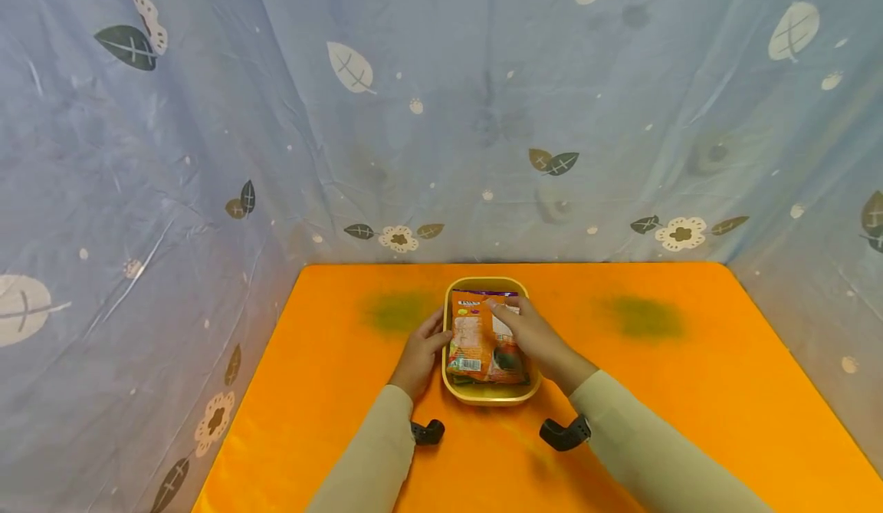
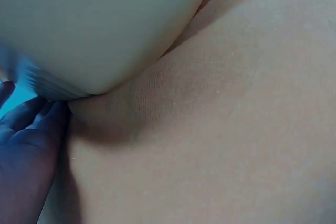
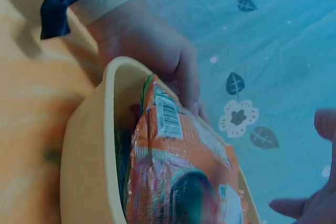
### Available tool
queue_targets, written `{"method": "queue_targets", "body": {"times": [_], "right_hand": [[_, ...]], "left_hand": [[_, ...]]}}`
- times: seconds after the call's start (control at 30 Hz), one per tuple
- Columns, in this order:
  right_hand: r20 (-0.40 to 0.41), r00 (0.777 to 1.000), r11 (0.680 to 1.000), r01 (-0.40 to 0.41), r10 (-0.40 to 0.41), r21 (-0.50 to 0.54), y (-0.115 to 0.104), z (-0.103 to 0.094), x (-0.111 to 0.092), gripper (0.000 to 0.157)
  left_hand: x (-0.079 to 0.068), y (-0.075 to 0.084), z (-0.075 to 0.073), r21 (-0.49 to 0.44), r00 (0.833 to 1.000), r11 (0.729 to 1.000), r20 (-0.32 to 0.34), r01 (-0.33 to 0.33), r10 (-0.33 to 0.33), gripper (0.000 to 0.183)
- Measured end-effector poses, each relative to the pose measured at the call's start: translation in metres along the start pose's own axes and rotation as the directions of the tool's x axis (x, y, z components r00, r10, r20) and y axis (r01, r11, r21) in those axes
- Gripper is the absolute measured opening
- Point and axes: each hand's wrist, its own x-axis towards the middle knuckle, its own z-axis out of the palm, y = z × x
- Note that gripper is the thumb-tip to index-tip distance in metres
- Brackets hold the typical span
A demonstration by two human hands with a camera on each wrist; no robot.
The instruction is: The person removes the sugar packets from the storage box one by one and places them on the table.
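A yellow plastic bin [image 1: 491, 401] stands on the orange tabletop, holding an orange snack packet [image 1: 471, 344] with its barcode side up. More packaging, green and purple at its edges, shows beneath. My left hand [image 1: 418, 353] holds the bin's left side, its thumb at the rim and its fingers along the outer wall. Over the packet's upper right part is my right hand [image 1: 536, 335]. In the right wrist view, the right thumb and a finger [image 3: 291, 206] are spread beside the bin, holding nothing. The left wrist view shows left fingers [image 2: 50, 116] at the bin's lower edge.
An orange cloth [image 1: 662, 390] covers the table and has dark greenish patches left and right of the bin. Blue-grey curtains [image 1: 441, 129] with leaf and flower prints stand behind and on both sides. Black straps [image 1: 566, 434] hang at both wrists.
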Motion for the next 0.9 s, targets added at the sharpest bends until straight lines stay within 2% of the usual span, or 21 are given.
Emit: {"method": "queue_targets", "body": {"times": [0.23, 0.4, 0.63, 0.9], "right_hand": [[-0.022, 1.000, 0.991, -0.011, 0.014, 0.136, 0.000, -0.004, 0.000, 0.072], [-0.005, 1.000, 0.989, -0.008, 0.008, 0.150, -0.002, -0.009, -0.001, 0.072], [0.077, 0.995, 0.993, 0.057, -0.065, 0.100, -0.001, -0.015, 0.000, 0.073], [0.107, 0.993, 0.985, 0.034, -0.053, 0.171, 0.016, -0.015, 0.008, 0.067]], "left_hand": [[0.000, -0.002, -0.001, -0.005, 1.000, 1.000, 0.000, 0.002, -0.002, 0.063], [0.001, -0.001, -0.001, -0.007, 1.000, 1.000, 0.005, 0.010, -0.010, 0.065], [0.004, -0.001, -0.002, 0.004, 1.000, 1.000, -0.006, 0.022, -0.022, 0.069], [0.002, -0.003, -0.001, 0.001, 1.000, 1.000, -0.001, 0.016, -0.016, 0.067]]}}
